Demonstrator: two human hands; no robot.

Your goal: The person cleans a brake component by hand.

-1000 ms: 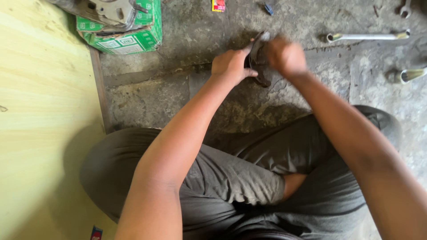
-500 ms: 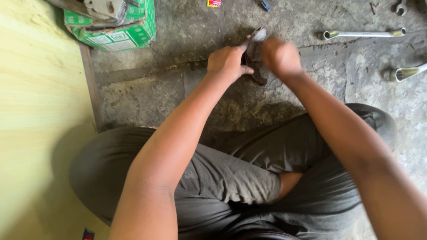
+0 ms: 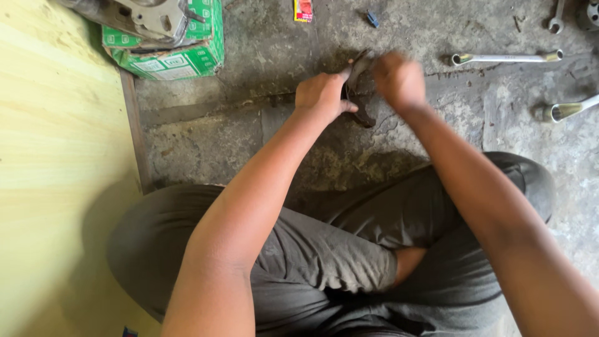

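Observation:
I sit cross-legged on a grey concrete floor with both arms stretched forward. My left hand [image 3: 322, 97] and my right hand [image 3: 398, 80] are closed around a small dark metal part [image 3: 360, 93] held between them just above the floor. The right hand is blurred with motion. Most of the part is hidden by my fingers; only a dark curved edge and a lighter tip at the top show.
A green cardboard box [image 3: 181, 53] with a grey metal component [image 3: 150, 17] on it stands at the upper left, beside a pale wooden board [image 3: 56, 175]. A long spanner [image 3: 506, 58], a socket tool [image 3: 569, 110], another spanner [image 3: 556, 17] and a small red packet [image 3: 304, 10] lie on the floor.
The view has shifted slightly, so hands and part sit a little higher in frame. My right hand keeps moving at the part; my left hand's grip holds.

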